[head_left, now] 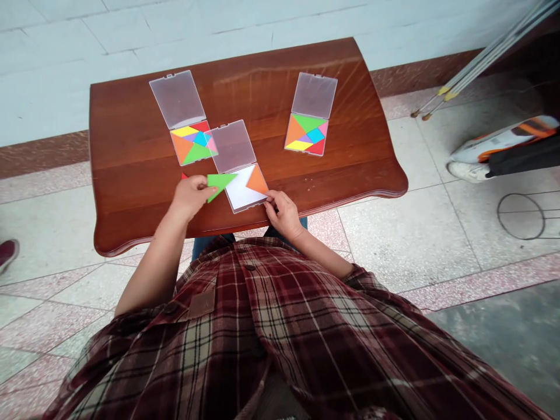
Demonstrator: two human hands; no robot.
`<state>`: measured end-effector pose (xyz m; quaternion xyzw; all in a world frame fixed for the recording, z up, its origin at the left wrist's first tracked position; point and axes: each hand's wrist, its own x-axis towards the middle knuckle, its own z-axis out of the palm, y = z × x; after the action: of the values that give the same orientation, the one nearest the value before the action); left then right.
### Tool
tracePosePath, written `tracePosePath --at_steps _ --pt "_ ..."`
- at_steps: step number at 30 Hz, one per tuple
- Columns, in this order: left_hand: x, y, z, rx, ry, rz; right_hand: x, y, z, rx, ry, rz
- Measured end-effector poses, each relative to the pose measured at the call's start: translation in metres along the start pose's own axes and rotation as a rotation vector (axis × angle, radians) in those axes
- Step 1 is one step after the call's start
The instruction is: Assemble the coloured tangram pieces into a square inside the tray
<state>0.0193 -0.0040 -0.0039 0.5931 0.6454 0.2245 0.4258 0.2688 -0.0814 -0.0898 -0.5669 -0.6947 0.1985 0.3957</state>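
Between the thumb and fingers of my left hand (pixel 191 197) is a green tangram triangle (pixel 220 184), held over the left side of an open clear plastic tangram case (pixel 244 205). The tip of a red piece (pixel 184 175) shows just behind that hand; the rest of it is hidden. My right hand (pixel 283 212) is closed at the case's lower right corner, with its fingertips on the edge. Inside the case, an orange tangram triangle (pixel 257 180) lies at the right on a white base (pixel 238 193). The case's clear lid (pixel 234 146) is folded back, away from me.
Two more open cases hold full sets of coloured pieces: a left case (pixel 193 143), partly overlapped by the middle lid, and a right case (pixel 306 135). All rest on a brown wooden table (pixel 350 169) against a wall. At the right are crutches (pixel 446 93) and a person's shoe (pixel 470 171).
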Motion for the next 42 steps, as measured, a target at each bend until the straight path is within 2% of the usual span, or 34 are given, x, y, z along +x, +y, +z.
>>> tracePosePath --at_steps 4,8,10,13,15,16,18,21,23,25,28,35,42 --pt "-0.001 -0.033 -0.038 0.002 0.130 -0.063 0.000 0.000 0.002 -0.045 0.000 -0.052" --pt "0.003 -0.056 -0.053 0.073 0.140 -0.088 0.000 0.002 0.004 -0.074 0.023 -0.083" --pt "0.003 -0.058 -0.056 0.174 0.154 -0.085 0.000 0.002 0.004 -0.075 0.027 -0.087" --pt "0.002 -0.045 -0.054 0.409 0.256 -0.069 0.000 0.002 0.003 -0.071 0.022 -0.091" --pt "0.001 -0.028 -0.043 0.535 0.290 -0.041 0.000 0.002 0.002 -0.076 0.022 -0.092" --pt "0.001 -0.019 -0.034 0.565 0.263 -0.006 0.000 0.002 0.002 -0.081 0.024 -0.093" --pt "0.002 0.001 -0.007 0.564 0.175 0.052 0.000 0.001 0.002 -0.087 0.026 -0.090" --pt "0.005 0.029 0.041 0.590 -0.100 0.173 0.000 0.002 0.003 -0.087 0.013 -0.077" --pt "0.006 0.044 0.067 0.639 -0.153 0.132 0.000 0.003 0.004 -0.098 0.007 -0.084" --pt "0.006 0.054 0.085 0.674 -0.136 0.136 0.000 0.004 0.005 -0.110 0.006 -0.109" --pt "0.008 0.061 0.095 0.672 -0.141 0.105 0.000 0.004 0.007 -0.137 0.003 -0.140" --pt "0.022 0.055 0.097 0.529 -0.141 -0.012 0.001 0.002 0.007 -0.208 0.028 -0.182" --pt "0.033 0.050 0.097 0.405 -0.156 0.003 0.001 0.003 0.009 -0.203 0.020 -0.161"
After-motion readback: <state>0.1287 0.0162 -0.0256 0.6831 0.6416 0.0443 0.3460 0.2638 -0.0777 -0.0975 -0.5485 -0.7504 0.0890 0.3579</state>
